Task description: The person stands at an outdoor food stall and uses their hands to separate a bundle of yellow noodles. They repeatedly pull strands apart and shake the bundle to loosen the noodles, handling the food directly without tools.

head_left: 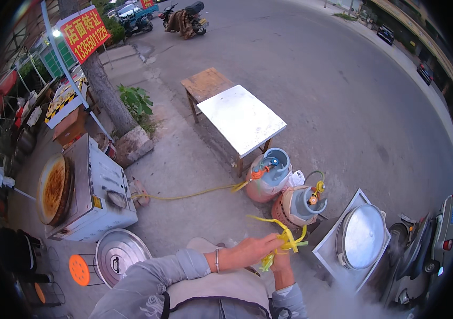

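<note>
Yellow strips [289,240] lie at and just beyond the fingers of the left hand [250,251], which appear pinched on them, long ends fanning left and right, with the right hand [281,264] directly beside, its fingers too hidden to tell.

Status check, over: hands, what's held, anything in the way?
Left hand holding limp yellow strips. Right hand beside it, partly hidden, grip unclear. Possibly in the way: rounded, rust-toned metal gas cylinder just beyond. Whitish steam, lower right.
</note>
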Available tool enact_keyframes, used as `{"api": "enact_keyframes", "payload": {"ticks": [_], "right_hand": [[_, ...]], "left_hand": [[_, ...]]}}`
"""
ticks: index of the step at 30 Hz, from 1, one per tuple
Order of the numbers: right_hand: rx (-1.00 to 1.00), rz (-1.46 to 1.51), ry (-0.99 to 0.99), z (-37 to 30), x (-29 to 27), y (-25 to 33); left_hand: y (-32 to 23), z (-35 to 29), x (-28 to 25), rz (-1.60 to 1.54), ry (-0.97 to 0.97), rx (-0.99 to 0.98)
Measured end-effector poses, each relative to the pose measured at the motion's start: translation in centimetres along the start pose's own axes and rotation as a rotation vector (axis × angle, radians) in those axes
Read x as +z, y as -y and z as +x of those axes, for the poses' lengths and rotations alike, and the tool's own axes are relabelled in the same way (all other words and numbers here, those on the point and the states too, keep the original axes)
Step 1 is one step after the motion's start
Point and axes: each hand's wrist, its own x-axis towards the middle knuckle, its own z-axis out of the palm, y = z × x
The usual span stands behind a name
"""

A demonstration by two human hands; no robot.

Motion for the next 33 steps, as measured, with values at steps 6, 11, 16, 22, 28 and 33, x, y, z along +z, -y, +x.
{"api": "enact_keyframes", "payload": {"ticks": [6, 11, 16, 22, 28, 33], "right_hand": [[0.084, 0.082, -0.045, -0.3, 0.9, 1.2], [0.036, 0.229, -0.088, 0.0, -1.1, 2.1], [-0.095, -0.121, -0.178, -0.1, -3.9, 5.0], [0.014, -0.199, -0.118, -2.9, -5.3, 8.1], [0.385, -0.44, 0.118, -5.3, -2.4, 8.7], [0.381, -0.979, 0.53, -6.4, 1.0, 6.9]], "left_hand": [[1.0, 0.4, 0.5, -0.202, -0.163, 0.033], [2.6, 0.3, 0.1, -0.33, -0.203, -0.085], [4.3, -0.4, -2.0, -0.685, -0.2, -0.63], [7.6, -4.0, 1.9, -0.029, 0.355, -0.291], [9.7, -4.6, 8.2, 0.275, 0.688, -0.338], [10.6, -5.7, 9.2, 0.239, 0.432, -0.272]]}}
